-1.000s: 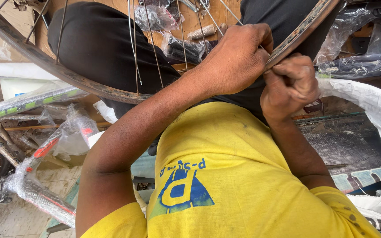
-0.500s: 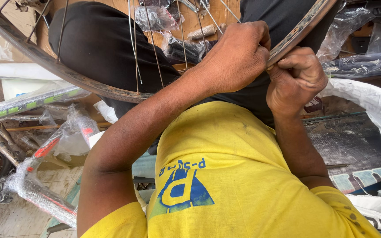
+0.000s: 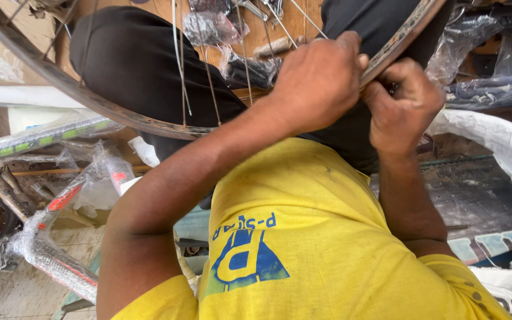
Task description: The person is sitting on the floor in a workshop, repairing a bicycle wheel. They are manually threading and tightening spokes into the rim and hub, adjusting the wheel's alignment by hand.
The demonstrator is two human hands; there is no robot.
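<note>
- The left hand (image 3: 318,83) is reaching up from a bent elbow, its fingers curling over the edge of the wheel rim (image 3: 120,115) at upper right and gripping it.
- The right hand (image 3: 401,104) is clenching tight just beside it, knuckles up, pinching something at the rim that I cannot make out.
- The rusty rim is lying across the person's black-trousered lap, arcing from upper left down and back up to the right, its thin spokes (image 3: 208,71) running upward toward the hub out of view.
</note>
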